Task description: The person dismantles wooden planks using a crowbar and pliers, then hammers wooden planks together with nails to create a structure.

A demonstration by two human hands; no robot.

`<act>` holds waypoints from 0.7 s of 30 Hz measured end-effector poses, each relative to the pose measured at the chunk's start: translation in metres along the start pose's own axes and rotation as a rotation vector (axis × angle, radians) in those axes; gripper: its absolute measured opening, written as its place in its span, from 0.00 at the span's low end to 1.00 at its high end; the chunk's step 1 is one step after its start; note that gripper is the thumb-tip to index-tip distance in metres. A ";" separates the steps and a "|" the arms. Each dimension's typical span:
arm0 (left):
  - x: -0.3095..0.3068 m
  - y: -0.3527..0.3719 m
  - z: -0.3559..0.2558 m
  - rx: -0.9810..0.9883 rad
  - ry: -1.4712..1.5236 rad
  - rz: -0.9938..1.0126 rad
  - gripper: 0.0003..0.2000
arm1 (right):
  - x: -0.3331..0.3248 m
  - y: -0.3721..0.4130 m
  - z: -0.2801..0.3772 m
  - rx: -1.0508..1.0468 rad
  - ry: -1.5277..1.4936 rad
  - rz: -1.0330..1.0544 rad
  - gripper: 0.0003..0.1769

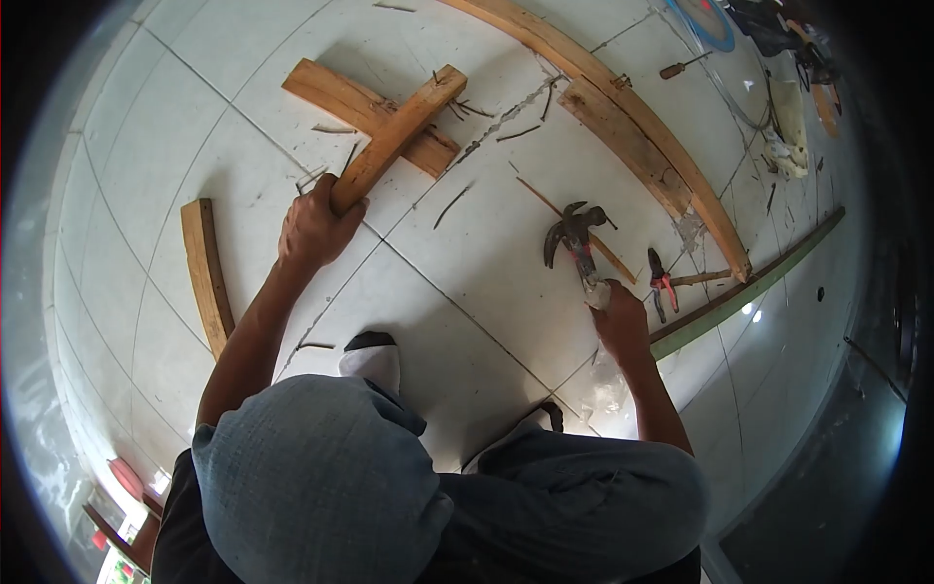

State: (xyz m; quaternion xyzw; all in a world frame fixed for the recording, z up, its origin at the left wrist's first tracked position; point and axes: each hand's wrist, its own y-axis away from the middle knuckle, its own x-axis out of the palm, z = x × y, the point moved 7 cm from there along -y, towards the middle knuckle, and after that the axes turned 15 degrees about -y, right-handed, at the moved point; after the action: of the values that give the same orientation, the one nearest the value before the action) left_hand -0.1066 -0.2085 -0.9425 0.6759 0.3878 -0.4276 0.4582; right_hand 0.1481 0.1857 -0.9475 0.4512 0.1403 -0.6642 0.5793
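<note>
My left hand (321, 226) is wrapped round the near end of a short wooden piece (404, 134). The far part of this piece crosses over a second wooden block (336, 95) on the tiles, and bent nails stick out near its far end. In my right hand (623, 319) is the handle of a claw hammer (578, 238), its dark metal head pointing away from me. A thin wooden stick (613, 259) lies partly behind the hammer head. Red-handled pliers (664, 282) rest on the floor just right of it.
Several loose nails (452, 204) are scattered over the white tiled floor (467, 292). A long plank (671, 146) runs along the right, beside a shorter board (623, 141). A green-sided strip (749, 282), a screwdriver (684, 65) and another wooden piece (206, 273) also lie around.
</note>
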 end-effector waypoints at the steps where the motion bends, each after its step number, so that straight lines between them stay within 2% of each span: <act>1: 0.000 -0.001 0.000 0.002 0.007 0.015 0.27 | 0.000 0.001 0.002 -0.055 0.064 -0.001 0.22; 4: 0.003 0.001 0.004 0.024 0.002 -0.088 0.25 | -0.013 -0.003 0.009 -0.036 -0.094 0.026 0.22; 7: 0.001 0.001 0.004 -0.025 0.000 -0.003 0.25 | -0.045 -0.026 0.004 -0.140 -0.054 -0.094 0.22; 10: 0.000 -0.001 0.003 -0.034 0.024 0.044 0.27 | -0.067 -0.066 0.010 -0.129 -0.101 -0.114 0.22; 14: 0.000 0.002 0.007 -0.051 -0.005 -0.046 0.27 | -0.052 -0.109 -0.012 -0.209 0.060 -0.146 0.22; 16: 0.000 0.002 0.008 -0.083 0.013 0.032 0.27 | -0.043 -0.114 -0.029 -0.227 0.071 -0.150 0.22; 17: -0.002 0.002 0.007 -0.074 0.020 0.024 0.26 | -0.041 -0.116 -0.037 -0.206 0.061 -0.144 0.26; 20: -0.004 0.003 0.005 -0.074 0.037 0.034 0.24 | -0.042 -0.107 -0.037 -0.283 0.132 -0.186 0.28; 21: -0.005 0.004 0.004 -0.066 0.038 0.021 0.22 | -0.048 -0.094 -0.016 -0.294 0.272 -0.195 0.30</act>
State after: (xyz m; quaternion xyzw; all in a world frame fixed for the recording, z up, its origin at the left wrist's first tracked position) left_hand -0.1055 -0.2144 -0.9381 0.6726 0.4031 -0.3966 0.4772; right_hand 0.0675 0.2546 -0.9513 0.4316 0.3555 -0.6226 0.5475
